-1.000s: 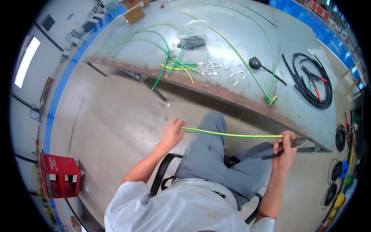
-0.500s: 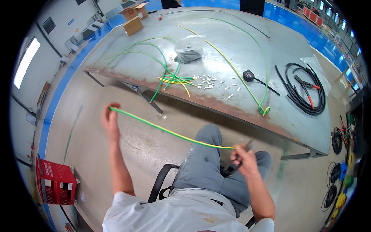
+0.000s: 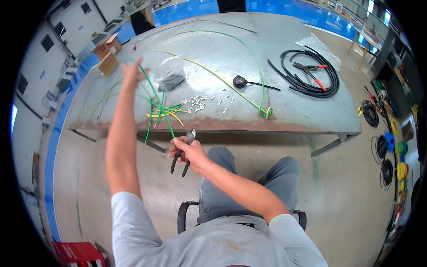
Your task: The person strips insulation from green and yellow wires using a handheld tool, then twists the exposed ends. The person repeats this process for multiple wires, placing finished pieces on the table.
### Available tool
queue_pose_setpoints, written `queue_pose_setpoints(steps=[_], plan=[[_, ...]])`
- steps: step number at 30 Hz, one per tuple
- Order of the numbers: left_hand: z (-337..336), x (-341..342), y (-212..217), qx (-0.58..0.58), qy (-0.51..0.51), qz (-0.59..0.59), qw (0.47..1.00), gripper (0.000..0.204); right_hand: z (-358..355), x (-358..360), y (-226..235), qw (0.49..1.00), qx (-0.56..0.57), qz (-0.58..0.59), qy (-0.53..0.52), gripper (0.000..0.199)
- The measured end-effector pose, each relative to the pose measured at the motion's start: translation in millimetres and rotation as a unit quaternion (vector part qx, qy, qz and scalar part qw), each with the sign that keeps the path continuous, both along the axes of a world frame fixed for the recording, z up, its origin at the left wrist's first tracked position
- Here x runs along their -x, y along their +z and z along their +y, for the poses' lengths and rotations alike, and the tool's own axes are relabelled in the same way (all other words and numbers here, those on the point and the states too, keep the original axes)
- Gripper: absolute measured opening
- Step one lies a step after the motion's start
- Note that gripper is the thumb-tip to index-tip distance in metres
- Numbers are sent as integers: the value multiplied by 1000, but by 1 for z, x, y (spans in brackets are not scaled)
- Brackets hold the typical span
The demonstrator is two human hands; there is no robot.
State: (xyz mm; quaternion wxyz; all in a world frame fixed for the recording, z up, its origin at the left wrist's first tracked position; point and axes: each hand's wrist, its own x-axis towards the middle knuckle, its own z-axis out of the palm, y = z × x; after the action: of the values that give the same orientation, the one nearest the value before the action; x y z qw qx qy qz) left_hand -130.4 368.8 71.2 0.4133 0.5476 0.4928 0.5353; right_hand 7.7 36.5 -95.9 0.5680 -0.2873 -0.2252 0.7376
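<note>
My left hand [image 3: 131, 76] is stretched out over the left part of the table, somewhat blurred, and the upper end of a green-and-yellow wire [image 3: 155, 98] is at its fingers. That wire slants down to my right hand [image 3: 189, 151], whose fingers are closed round its lower end and round dark-handled cutting pliers [image 3: 190, 136], jaws upward. Short pieces of green and yellow wire [image 3: 171, 110] lie crossed on the table's near edge, below the left hand. Beside them are scattered small metal cable lugs [image 3: 198, 103].
The metal table [image 3: 213, 120] has a rusty front edge. On it are a grey plastic bag [image 3: 170, 73], a black tape measure [image 3: 240, 82], long wires, a black cable coil [image 3: 331, 84] with red-handled cutters [image 3: 313, 73], and cardboard boxes [image 3: 107, 64]. A red cart [image 3: 80, 253] stands lower left.
My left hand has reached up and forward over the table. The right hand, with pliers and wire, has moved left and toward the table edge. The view has shifted to the right.
</note>
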Motion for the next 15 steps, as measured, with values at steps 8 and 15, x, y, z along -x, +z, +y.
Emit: queue_pose_setpoints(steps=[8, 15], plan=[[0, 7, -202, 76, 33, 215, 973, 73, -38, -92, -36, 984, -34, -162, 60, 39], [-158, -171, -161, -215, -240, 269, 908, 27, -144, -227, -43, 990, 70, -102, -68, 34]])
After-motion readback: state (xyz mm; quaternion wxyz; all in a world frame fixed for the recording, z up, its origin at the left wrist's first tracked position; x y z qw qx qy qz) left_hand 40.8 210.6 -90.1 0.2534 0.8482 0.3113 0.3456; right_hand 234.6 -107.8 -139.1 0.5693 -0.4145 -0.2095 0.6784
